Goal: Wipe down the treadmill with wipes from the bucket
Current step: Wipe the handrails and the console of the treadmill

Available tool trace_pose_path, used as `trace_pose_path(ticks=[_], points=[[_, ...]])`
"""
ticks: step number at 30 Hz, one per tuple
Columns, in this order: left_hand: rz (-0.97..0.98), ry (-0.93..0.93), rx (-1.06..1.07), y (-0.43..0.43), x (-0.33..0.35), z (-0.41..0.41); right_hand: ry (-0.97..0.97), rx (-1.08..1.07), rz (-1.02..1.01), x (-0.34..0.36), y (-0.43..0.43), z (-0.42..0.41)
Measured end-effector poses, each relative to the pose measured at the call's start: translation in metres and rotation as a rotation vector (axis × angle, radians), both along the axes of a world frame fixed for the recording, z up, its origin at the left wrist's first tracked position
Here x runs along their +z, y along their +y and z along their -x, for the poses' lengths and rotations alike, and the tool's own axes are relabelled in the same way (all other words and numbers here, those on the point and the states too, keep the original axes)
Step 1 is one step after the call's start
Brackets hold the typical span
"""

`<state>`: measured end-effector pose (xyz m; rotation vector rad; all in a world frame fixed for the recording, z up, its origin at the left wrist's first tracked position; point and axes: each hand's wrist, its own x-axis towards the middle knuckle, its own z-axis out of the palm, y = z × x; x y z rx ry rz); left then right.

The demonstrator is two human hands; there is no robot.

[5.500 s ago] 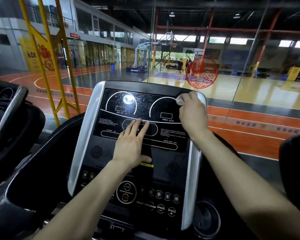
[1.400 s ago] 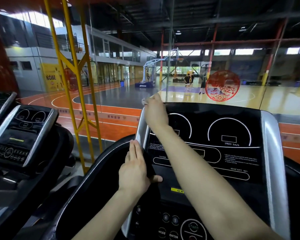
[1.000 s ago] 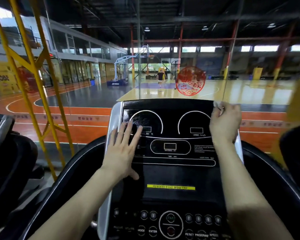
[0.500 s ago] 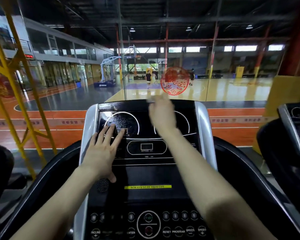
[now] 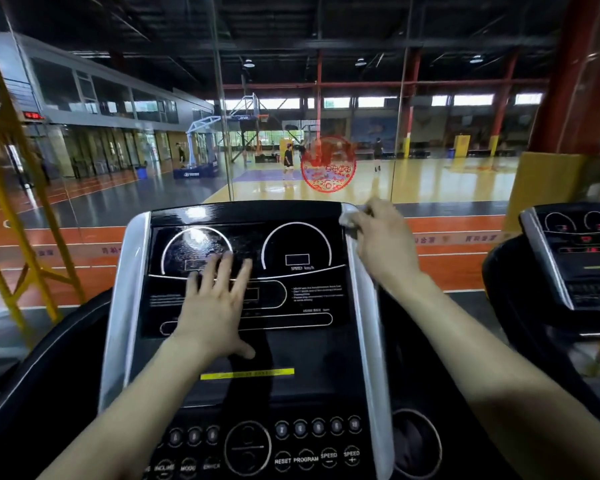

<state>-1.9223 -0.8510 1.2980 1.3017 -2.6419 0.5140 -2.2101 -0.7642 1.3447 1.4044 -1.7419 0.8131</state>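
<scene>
Head view: treadmill console (image 5: pixel 309 344), glossy black panel, two white arc dials; right dial reads "SPEED km/h". Round buttons (image 5: pixel 305 459) low down read "RESET", "PROGRAM", "SPEED". Yellow strip (image 5: pixel 246 373) text too blurred to read. Left dial (image 5: pixel 196 251) surface streaky. Left hand (image 5: pixel 215 317) flat on panel, fingers straight, spread wide. Right hand (image 5: pixel 385 244) at top of silver side rail (image 5: pixel 368 323), fingers curled round crumpled white wipe (image 5: pixel 349 216), wipe against rail's rounded corner.

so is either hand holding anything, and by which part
The right hand grips a bunched wipe at the console's top right corner; by which part cannot be told. The left hand holds nothing.
</scene>
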Motion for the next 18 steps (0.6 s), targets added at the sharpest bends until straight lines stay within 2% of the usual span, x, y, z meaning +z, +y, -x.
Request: trace_pose_path(ticks=[2, 4, 7, 10, 12, 16, 18], points=[[-0.024, 0.057, -0.078, 0.016, 0.0, 0.028, 0.043, -0.034, -0.018, 0.026, -0.01, 0.017], [-0.031, 0.115, -0.116, 0.03, 0.0, 0.054, 0.052, -0.02, -0.135, 0.022, -0.013, 0.021], [-0.013, 0.119, -0.072, 0.042, -0.007, 0.077, 0.041, 0.093, -0.172, -0.023, 0.022, 0.012], [0.007, 0.107, -0.013, 0.047, -0.011, 0.084, 0.134, 0.227, -0.263, -0.065, 0.065, -0.001], [-0.005, 0.117, 0.005, 0.048, -0.011, 0.086, 0.131, 0.215, -0.309, -0.051, 0.057, 0.003], [-0.034, 0.134, 0.016, 0.048, -0.011, 0.082, 0.047, 0.141, -0.235, 0.017, -0.018, 0.022], [-0.044, 0.126, 0.015, 0.048, -0.011, 0.078, 0.003, 0.147, -0.197, 0.025, -0.033, 0.029]])
